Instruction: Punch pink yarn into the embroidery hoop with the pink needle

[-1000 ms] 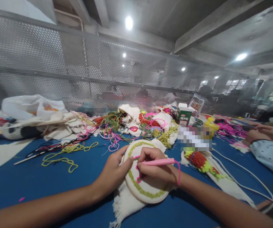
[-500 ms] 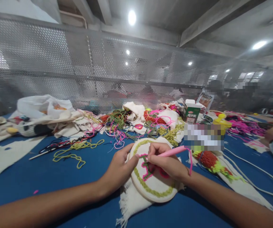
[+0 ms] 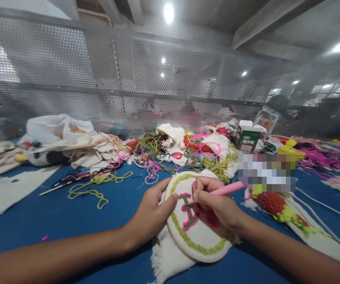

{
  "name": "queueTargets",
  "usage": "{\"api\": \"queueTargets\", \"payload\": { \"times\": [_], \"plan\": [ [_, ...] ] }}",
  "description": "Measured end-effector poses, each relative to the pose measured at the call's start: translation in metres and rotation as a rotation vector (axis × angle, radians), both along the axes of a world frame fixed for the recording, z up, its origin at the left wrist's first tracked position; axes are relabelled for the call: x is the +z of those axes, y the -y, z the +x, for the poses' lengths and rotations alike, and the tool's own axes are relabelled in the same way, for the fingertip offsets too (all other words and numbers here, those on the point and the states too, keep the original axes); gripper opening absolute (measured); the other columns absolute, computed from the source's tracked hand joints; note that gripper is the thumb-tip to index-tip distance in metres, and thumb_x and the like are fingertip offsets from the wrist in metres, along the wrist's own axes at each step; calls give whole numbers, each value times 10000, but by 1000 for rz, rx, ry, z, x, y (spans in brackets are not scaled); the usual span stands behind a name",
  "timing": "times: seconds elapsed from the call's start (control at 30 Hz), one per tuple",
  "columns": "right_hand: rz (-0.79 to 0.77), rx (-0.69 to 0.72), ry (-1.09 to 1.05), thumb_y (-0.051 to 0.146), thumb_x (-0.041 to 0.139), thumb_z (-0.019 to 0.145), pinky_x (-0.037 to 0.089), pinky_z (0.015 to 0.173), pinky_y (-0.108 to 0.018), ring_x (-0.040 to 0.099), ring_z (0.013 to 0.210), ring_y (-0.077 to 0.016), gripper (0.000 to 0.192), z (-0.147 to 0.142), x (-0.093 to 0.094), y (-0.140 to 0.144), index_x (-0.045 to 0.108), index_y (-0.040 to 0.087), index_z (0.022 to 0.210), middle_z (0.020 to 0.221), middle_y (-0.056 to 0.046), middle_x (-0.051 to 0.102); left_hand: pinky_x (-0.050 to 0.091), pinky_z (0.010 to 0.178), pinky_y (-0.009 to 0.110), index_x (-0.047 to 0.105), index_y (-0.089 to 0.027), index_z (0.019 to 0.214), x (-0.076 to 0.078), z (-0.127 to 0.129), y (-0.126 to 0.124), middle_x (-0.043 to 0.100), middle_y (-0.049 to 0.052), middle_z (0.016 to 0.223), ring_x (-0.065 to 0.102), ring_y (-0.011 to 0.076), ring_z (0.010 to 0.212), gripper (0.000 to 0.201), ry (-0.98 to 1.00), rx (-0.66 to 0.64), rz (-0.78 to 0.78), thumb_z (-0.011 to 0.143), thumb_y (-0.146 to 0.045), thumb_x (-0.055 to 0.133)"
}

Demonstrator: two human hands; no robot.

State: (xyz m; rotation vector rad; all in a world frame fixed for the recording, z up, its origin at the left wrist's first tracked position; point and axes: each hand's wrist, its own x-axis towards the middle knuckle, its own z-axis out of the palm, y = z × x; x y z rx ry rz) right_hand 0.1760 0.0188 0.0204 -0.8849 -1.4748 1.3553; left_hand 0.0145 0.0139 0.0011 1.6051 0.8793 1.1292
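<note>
My left hand [image 3: 152, 215] is closed on the left edge of a round embroidery hoop [image 3: 209, 259], thumb on top, fingers partly hidden behind. White cloth with a frayed edge is stretched in it. A yellow-green stitched ring [image 3: 197, 247] runs near the rim. Inside, a green letter-like shape [image 3: 191, 217] has a pink stitched outline. My right hand [image 3: 218, 203] grips a pink-handled punch needle [image 3: 230, 188] like a pen; its thin metal shaft points left at the green stitching. That hand covers part of another pink motif.
Tangled yarn [image 3: 150, 150] and cloth scraps line the back of the blue table [image 3: 122, 260]. A green and white box [image 3: 246, 138] stands back right. Red and lime tufted cloth [image 3: 273, 205] and white cords lie right. A perforated metal screen [image 3: 146, 86] rises behind.
The view has shifted, so most things sit farther right. The punch needle has drawn back slightly from the stitching, baring its metal shaft. A co-worker's arm at the right has mostly left the view.
</note>
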Motion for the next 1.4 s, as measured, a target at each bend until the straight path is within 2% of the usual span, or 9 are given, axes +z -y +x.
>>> {"api": "queueTargets", "payload": {
  "times": [0.13, 0.37, 0.47, 0.7, 0.97, 1.03, 1.13, 1.27, 1.4],
  "plan": [
    [-17, 2, -26, 69, 490, 607, 279, 385, -169, 367, 380, -35, 155, 0, 0, 0, 423, 161, 500, 426, 63, 447, 464, 794, 316, 509, -152, 1155, 1, 1, -1, 627, 69, 1083, 588, 203, 916, 356, 16, -12, -2, 809, -231, 475],
    [-72, -17, -71, 102, 480, 602, 151, 337, -174, 259, 320, -21, 149, 2, -4, -3, 394, 171, 502, 409, 78, 385, 461, 817, 320, 515, -172, 1128, 2, 0, 2, 634, 55, 1079, 587, 202, 936, 324, 17, -11, -22, 812, -234, 481],
    [-60, -20, -55, 99, 472, 604, 165, 336, -173, 266, 325, -25, 146, 4, -3, -2, 393, 172, 504, 407, 79, 382, 472, 798, 313, 512, -170, 1131, 2, 1, 1, 626, 62, 1095, 589, 203, 932, 329, 7, -6, -11, 812, -247, 486],
    [51, -26, 104, 94, 472, 639, 291, 400, -172, 347, 403, -35, 166, 5, 8, 6, 398, 167, 511, 467, 66, 415, 479, 793, 296, 490, -204, 1157, -1, -2, 3, 618, 46, 1118, 595, 196, 930, 338, -19, 7, 34, 828, -281, 479],
    [4, -13, 44, 111, 448, 631, 220, 359, -178, 300, 365, -38, 151, 4, 6, 6, 373, 179, 519, 447, 71, 377, 473, 795, 307, 457, -212, 1204, -4, -4, 3, 622, 38, 1116, 606, 190, 893, 376, -69, 17, 67, 835, -282, 468],
    [57, -19, 111, 115, 455, 649, 258, 390, -184, 321, 397, -44, 166, 5, 6, 6, 371, 177, 521, 469, 65, 385, 475, 779, 295, 454, -203, 1214, -3, -4, 3, 626, 39, 1108, 605, 186, 885, 384, -84, 23, 85, 837, -278, 460],
    [208, 14, 351, 125, 475, 683, 318, 480, -196, 398, 510, -68, 161, 6, 8, 8, 393, 173, 552, 548, 42, 445, 469, 776, 268, 462, -184, 1217, 0, -4, 4, 619, 42, 1119, 595, 176, 895, 389, -122, 50, 137, 837, -268, 460],
    [367, 93, 666, 118, 476, 702, 297, 497, -192, 402, 551, -77, 133, 5, 12, 8, 405, 175, 604, 598, 39, 480, 455, 814, 263, 464, -169, 1217, 2, -4, 5, 605, 42, 1145, 587, 173, 912, 387, -118, 55, 150, 841, -260, 453],
    [538, 256, 817, 134, 484, 717, 321, 541, -197, 423, 594, -86, 91, 0, 22, 3, 432, 171, 651, 662, 20, 501, 442, 841, 267, 462, -162, 1217, 3, -3, 4, 604, 43, 1147, 572, 192, 968, 390, -98, 46, 92, 842, -268, 454]
  ]
}}
